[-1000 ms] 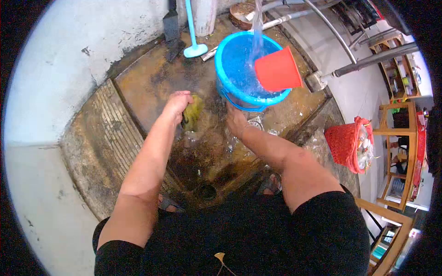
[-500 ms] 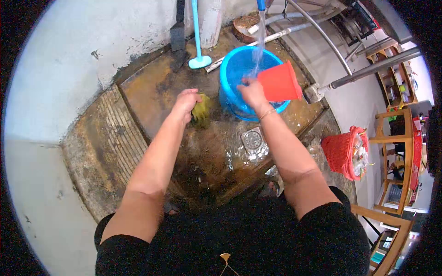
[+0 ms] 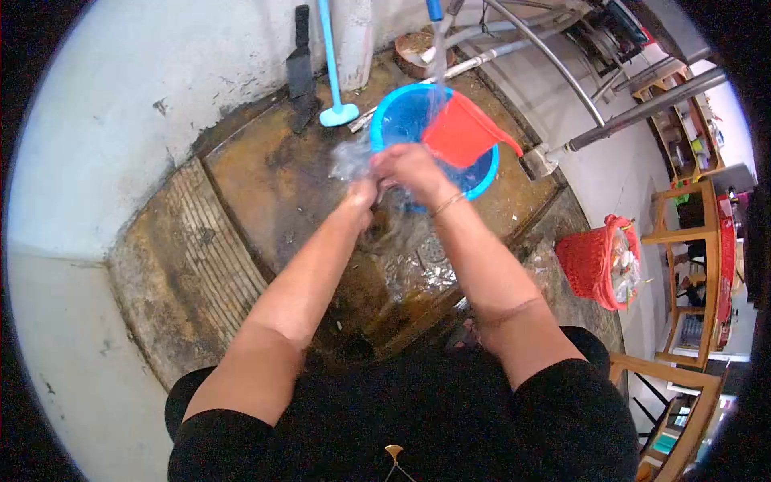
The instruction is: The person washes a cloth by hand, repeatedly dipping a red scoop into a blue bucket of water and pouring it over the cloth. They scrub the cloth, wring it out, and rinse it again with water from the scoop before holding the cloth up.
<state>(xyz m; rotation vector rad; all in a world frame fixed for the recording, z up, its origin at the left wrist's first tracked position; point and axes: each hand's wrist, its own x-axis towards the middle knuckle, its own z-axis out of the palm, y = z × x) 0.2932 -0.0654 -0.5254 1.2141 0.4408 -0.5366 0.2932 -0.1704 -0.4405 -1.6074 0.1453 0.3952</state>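
Note:
My hands meet just left of the blue bucket [image 3: 393,98], amid splashing water [image 3: 351,161]. My left hand [image 3: 361,198] looks closed; what it grips is hidden and blurred. Over it lies my right hand [image 3: 409,170], its fingers curled in, with a thin bracelet at the wrist. I cannot make out what is between the hands. A red pail [image 3: 462,132] leans tilted in the blue bucket, close to my right hand and apparently not held by it. Water runs from a blue spout [image 3: 434,10] into the bucket.
A wet floor drain [image 3: 431,252] lies below my hands. A light-blue long-handled tool [image 3: 338,115] and a dark flat-bladed tool [image 3: 300,72] lean at the wall. A red basket [image 3: 585,263] of refuse stands right, below metal pipes [image 3: 642,112].
My left hand, which held a yellow-green cloth-like thing, has moved right. My right hand has moved left to meet it, and water splashes there. The red pail has shifted slightly left.

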